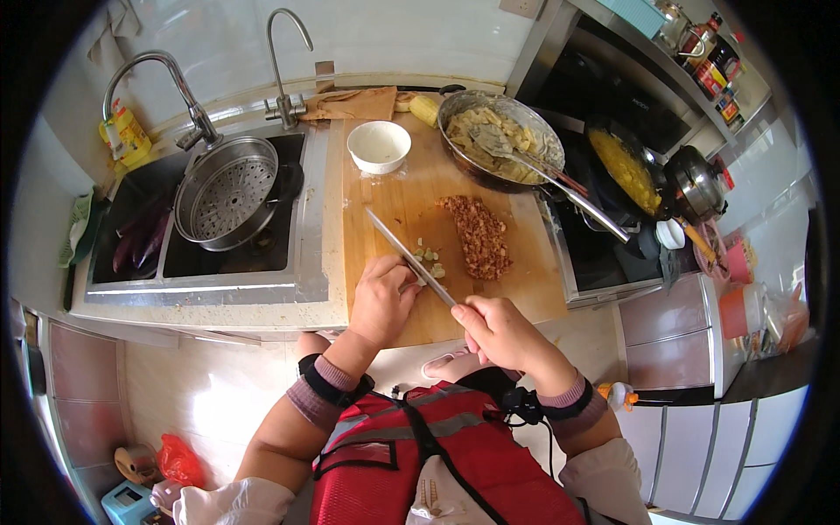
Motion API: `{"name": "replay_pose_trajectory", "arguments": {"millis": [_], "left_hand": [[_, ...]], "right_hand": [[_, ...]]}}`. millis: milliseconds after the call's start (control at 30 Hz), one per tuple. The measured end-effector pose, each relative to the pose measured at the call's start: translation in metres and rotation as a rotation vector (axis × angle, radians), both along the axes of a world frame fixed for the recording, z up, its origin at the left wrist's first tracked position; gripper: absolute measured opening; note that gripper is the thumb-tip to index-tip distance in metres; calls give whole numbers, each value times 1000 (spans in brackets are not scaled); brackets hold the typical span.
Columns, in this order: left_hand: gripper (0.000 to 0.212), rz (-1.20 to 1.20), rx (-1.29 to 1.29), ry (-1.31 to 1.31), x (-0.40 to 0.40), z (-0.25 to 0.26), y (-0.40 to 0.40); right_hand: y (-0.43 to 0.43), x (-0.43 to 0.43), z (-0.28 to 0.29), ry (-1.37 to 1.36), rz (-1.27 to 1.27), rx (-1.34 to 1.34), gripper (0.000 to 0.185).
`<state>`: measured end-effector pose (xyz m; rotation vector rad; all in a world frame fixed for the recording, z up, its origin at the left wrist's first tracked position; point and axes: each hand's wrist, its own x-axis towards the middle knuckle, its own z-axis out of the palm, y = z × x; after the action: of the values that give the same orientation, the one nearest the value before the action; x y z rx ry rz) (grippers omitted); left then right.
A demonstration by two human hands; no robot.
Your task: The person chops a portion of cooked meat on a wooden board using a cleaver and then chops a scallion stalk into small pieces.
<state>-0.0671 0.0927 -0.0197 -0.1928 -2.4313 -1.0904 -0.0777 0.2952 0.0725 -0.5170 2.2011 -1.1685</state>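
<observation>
My right hand (495,328) grips the handle of a kitchen knife (408,256), its blade slanting up and left across the wooden cutting board (410,203). Against the blade's left side, my left hand (382,298) has its fingers curled down on a small pale piece of vegetable, mostly hidden by the fingers and blade. Chopped pale-green bits (430,256) lie just beyond the blade. A long heap of finely chopped reddish-brown food (478,236) rests farther right on the board. Toward the back of the board stands a white bowl (379,146).
On the left, a steamer pot (226,193) sits over the double sink, near eggplants (141,239). A large pan of pale food (502,134) overlaps the board's back right, its metal turner (571,197) jutting out. A wok with yellow food (623,170) occupies the stove (604,262).
</observation>
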Motion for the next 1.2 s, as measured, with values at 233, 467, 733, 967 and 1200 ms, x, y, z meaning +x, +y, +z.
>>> {"name": "replay_pose_trajectory", "arguments": {"millis": [233, 467, 733, 967, 1200], "left_hand": [[10, 7, 23, 10, 3, -3, -1], [11, 18, 2, 24, 3, -3, -2], [10, -2, 46, 11, 1, -5, -2], [10, 19, 42, 34, 4, -7, -4], [11, 27, 14, 17, 3, -6, -2]], "right_hand": [[-9, 2, 13, -40, -6, 159, 34], [-40, -22, -23, 58, -3, 7, 37], [-12, -12, -10, -118, -140, -120, 37], [-7, -6, 7, -152, -5, 49, 34], [-44, -30, -20, -53, -17, 41, 38]]}}
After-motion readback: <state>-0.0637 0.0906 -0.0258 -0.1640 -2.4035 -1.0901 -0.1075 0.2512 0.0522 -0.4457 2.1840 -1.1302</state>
